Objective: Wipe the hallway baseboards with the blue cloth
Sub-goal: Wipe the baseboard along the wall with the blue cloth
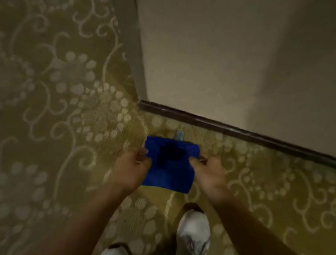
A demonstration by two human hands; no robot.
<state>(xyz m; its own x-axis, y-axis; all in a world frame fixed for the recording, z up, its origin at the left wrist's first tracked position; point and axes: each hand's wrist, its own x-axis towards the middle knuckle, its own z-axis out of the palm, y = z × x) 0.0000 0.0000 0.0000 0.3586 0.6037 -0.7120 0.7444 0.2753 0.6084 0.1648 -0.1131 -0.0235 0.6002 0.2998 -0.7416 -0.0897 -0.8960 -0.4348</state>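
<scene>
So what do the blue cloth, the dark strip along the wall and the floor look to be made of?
The cloth looks like soft matte fabric, perhaps microfibre: it sags between the left hand and the right hand. The baseboard seems dark wood or plastic with a slight sheen along its edge. The floor looks like patterned carpet, matte and woven.

Patterned carpet (39,112) covers the floor across the left and lower frame. Two white shoes (193,233) stand on it at bottom centre. A dark baseboard (246,134) borders it at right.
</scene>
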